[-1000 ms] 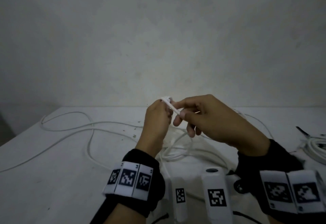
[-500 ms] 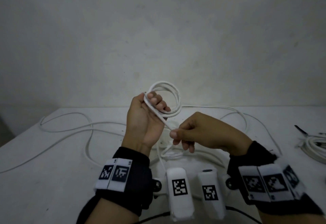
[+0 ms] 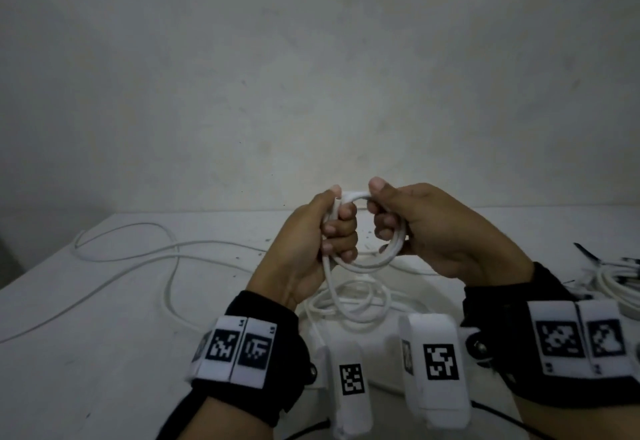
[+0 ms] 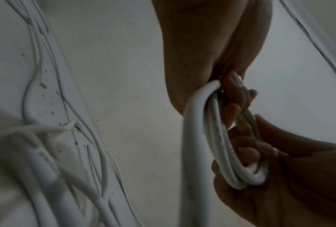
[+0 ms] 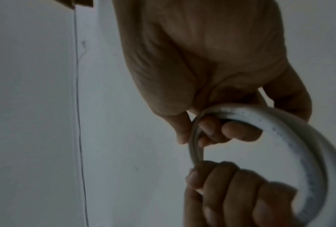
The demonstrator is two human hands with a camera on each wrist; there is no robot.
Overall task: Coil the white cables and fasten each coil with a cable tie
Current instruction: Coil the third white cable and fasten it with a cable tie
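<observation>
Left hand (image 3: 311,242) and right hand (image 3: 426,228) both grip the cable coil (image 3: 367,259) — its printed lettering blurred, unreadable

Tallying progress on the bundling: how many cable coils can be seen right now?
2. One coil is held up between the left hand and right hand; another coil lies at the table's right edge, partly cut off, so more may be out of view.

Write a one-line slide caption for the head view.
Both hands, left and right, grip a small white cable coil above the table.
</observation>
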